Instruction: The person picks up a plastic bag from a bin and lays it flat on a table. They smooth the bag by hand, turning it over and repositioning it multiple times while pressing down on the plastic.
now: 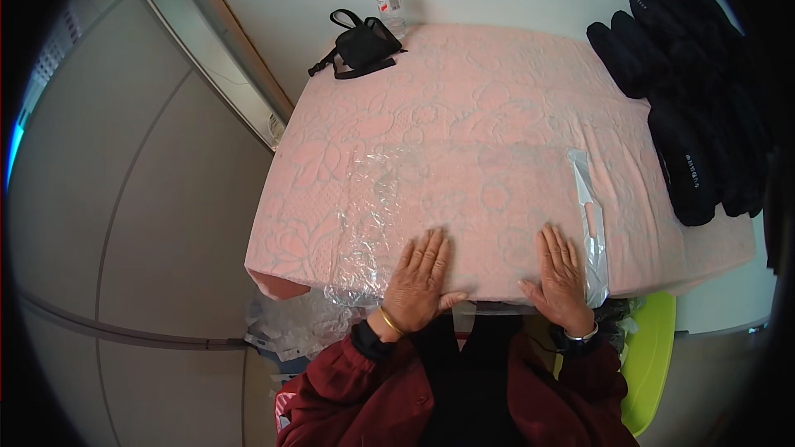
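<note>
A clear plastic bag (489, 190) lies flat on the pink patterned cloth (464, 66) that covers the table. Its left part is crinkled and shiny, and a whitish strip with a slot-shaped hole (586, 192) runs along its right end. My left hand (416, 283) rests palm down on the near part of the bag, fingers extended. Palm down as well, my right hand (560, 283) lies flat beside the whitish strip. Neither hand holds anything.
Black elongated padded bundles (687, 91) are piled at the table's right. A small black strapped bag (364, 43) and a clear bottle (387, 4) stand at the back left. Below the near edge are crumpled plastic (298, 327) and a lime-green tub (650, 364). Grey cabinet panels (178, 199) rise at left.
</note>
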Available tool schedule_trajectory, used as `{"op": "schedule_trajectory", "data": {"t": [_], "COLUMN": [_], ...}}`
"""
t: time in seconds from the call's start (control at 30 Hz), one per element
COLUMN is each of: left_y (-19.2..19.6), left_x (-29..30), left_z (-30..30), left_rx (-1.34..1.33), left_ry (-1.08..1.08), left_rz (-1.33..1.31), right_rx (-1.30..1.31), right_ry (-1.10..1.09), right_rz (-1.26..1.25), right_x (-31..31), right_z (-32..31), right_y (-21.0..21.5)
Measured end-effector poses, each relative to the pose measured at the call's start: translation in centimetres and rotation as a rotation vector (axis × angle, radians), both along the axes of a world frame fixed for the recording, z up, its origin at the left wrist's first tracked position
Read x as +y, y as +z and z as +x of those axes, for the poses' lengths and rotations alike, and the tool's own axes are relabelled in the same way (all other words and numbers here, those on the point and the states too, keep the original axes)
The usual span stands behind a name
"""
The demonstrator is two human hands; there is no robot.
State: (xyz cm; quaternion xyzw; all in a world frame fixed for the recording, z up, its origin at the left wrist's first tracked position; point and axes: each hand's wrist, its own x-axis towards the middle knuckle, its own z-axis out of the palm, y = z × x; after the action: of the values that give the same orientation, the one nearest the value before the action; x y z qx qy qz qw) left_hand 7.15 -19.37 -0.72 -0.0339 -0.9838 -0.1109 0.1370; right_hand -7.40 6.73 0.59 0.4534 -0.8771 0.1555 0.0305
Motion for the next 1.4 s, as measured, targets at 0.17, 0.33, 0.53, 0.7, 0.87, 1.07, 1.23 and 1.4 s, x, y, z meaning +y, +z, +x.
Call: {"op": "schedule_trajectory", "data": {"t": [0.17, 0.33, 0.53, 0.7, 0.87, 1.07, 1.23, 1.4], "left_y": [0.1, -0.7, -1.1, 2.3, 0.5, -1.0, -0.9, -0.8], "left_x": [-6.9, -11.2, -12.1, -6.3, 2.8, -1.2, -8.5, -12.0], "left_z": [2.1, 3.8, 4.1, 1.5, -2.9, -2.1, 0.9, 3.0], "left_rx": [-0.035, -0.045, -0.001, -0.027, 0.047, -0.006, -0.081, -0.117], "left_ry": [0.141, 0.275, 0.337, 0.318, -0.089, -0.056, 0.157, 0.316], "left_rz": [-0.040, -0.093, -0.083, -0.244, -0.059, -0.101, -0.096, -0.123], "right_rx": [0.022, 0.057, 0.008, -0.017, 0.061, 0.064, 0.064, 0.058], "right_ry": [-0.095, -0.200, -0.162, -0.072, 0.041, -0.033, -0.085, -0.098], "right_rz": [-0.002, -0.023, -0.180, -0.314, -0.161, -0.052, -0.024, -0.032], "right_x": [2.0, 4.8, 6.4, 4.9, 0.7, 3.0, 4.4, 4.6], "right_z": [-2.1, -4.5, -4.9, -3.0, -0.8, -1.6, -2.2, -2.3], "right_y": [-0.2, -1.9, -2.3, -1.0, 0.3, -0.8, -0.5, -0.5]}}
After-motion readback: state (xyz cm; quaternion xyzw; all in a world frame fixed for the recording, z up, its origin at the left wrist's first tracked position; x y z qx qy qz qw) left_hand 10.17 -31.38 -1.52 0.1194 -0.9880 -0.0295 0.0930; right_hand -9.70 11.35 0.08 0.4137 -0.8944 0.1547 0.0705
